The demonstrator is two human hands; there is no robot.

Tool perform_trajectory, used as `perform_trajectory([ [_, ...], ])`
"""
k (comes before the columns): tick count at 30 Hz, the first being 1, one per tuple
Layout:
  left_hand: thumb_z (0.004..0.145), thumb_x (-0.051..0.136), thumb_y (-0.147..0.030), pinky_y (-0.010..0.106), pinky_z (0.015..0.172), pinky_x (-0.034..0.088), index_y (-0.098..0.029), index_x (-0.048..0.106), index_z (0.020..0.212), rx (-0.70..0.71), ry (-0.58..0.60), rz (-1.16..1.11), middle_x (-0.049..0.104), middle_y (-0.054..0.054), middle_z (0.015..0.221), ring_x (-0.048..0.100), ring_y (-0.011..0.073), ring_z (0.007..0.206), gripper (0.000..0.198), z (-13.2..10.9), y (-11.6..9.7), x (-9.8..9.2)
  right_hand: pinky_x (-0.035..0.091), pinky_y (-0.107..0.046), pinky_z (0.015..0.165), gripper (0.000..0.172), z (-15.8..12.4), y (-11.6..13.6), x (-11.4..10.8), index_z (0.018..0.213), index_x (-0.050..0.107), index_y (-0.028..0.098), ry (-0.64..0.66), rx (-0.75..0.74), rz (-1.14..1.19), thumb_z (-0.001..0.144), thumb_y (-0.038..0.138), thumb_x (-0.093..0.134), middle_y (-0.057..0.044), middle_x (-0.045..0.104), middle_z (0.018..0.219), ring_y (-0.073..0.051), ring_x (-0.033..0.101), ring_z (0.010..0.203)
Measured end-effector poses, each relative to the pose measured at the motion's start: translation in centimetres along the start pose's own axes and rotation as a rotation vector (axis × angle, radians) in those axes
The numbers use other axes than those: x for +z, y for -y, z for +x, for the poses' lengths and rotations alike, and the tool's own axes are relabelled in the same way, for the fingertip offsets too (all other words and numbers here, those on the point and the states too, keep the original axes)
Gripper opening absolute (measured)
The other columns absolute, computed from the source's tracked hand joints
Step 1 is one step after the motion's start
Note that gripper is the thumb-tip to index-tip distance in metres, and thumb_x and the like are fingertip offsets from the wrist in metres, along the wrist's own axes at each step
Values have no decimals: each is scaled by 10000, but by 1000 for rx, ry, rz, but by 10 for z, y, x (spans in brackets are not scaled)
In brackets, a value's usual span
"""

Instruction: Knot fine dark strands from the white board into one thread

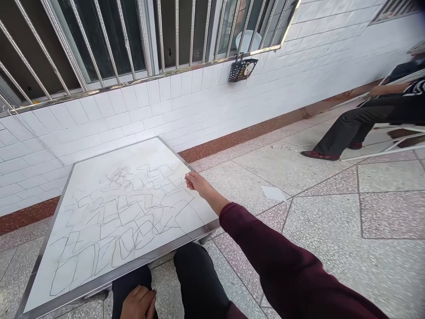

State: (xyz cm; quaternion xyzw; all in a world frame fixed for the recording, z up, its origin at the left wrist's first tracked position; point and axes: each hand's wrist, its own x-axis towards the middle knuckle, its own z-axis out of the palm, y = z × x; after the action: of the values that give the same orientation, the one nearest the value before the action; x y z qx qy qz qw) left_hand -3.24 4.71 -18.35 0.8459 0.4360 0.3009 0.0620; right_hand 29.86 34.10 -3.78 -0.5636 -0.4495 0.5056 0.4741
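A white-topped table (172, 161) with a metal rim stands against the wall. Thin dark, wavering lines (133, 212) cover much of its top; whether they are drawn or are fine threads I cannot tell. Over the table's right edge reaches my right hand (196, 183), in a maroon sleeve, its fingers closed in a pinch. What it holds, if anything, is too small to make out. My left hand (137, 303) rests low on my dark-trousered leg below the near rim, fingers curled together, with nothing visible in them.
Behind the table is a white tiled wall (206, 110) with a barred window. A small dark bag (242, 69) hangs from the bars. At right sits a person (358, 119) with legs stretched out. A white sheet (273, 193) and pale cord (288, 147) lie on the floor.
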Motion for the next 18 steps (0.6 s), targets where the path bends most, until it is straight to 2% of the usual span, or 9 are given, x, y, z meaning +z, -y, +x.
perform_trajectory([
  [2,952,470,-236,246,617,511,-221,725,923,-114,62,-184,697,61,730,654,175,670,257,21,-21,-14,397,-194,474,263,-32,8,7,788,551,183,74,-83,38,922,407,572,42,542,656,-71,506,518],
  [4,949,502,-326,280,706,525,-213,735,948,-316,136,-459,719,85,845,667,195,782,259,52,-46,-32,377,-198,460,288,-70,14,16,788,546,195,158,-142,69,884,463,597,46,535,649,-76,493,510],
  [7,879,620,-439,312,744,536,-181,705,1103,-756,67,-960,735,108,956,681,215,860,352,104,-79,-64,349,-207,438,333,-131,18,30,810,547,204,325,-220,133,860,528,603,44,530,634,-84,470,491],
  [9,842,684,-425,324,830,529,-174,665,1187,-901,-44,-1234,724,126,1071,685,211,940,427,129,-93,-81,348,-206,435,339,-168,20,38,819,544,206,440,-238,169,873,537,592,44,530,633,-83,472,488],
  [11,807,737,-393,325,867,520,-174,665,1190,-910,-95,-1397,727,123,1065,687,201,953,446,141,-102,-92,345,-203,429,347,-199,19,45,823,543,205,519,-212,181,888,544,579,44,534,642,-80,478,482],
  [13,782,768,-374,313,844,525,-181,683,1155,-889,-115,-1474,738,107,1016,694,184,906,429,139,-110,-98,339,-201,419,362,-223,17,50,821,542,203,584,-180,181,895,556,569,43,534,639,-78,476,473],
  [16,758,791,-354,272,767,529,-173,721,1060,-858,-127,-1473,743,77,915,686,147,800,360,125,-121,-100,351,-196,423,373,-245,11,56,817,551,196,636,-159,178,903,559,562,41,524,626,-82,477,493],
  [18,755,792,-342,249,725,522,-163,729,1039,-839,-126,-1411,736,66,867,674,130,754,342,115,-126,-103,385,-194,449,374,-255,6,61,814,566,189,626,-154,184,908,551,563,33,528,648,-86,497,534],
])
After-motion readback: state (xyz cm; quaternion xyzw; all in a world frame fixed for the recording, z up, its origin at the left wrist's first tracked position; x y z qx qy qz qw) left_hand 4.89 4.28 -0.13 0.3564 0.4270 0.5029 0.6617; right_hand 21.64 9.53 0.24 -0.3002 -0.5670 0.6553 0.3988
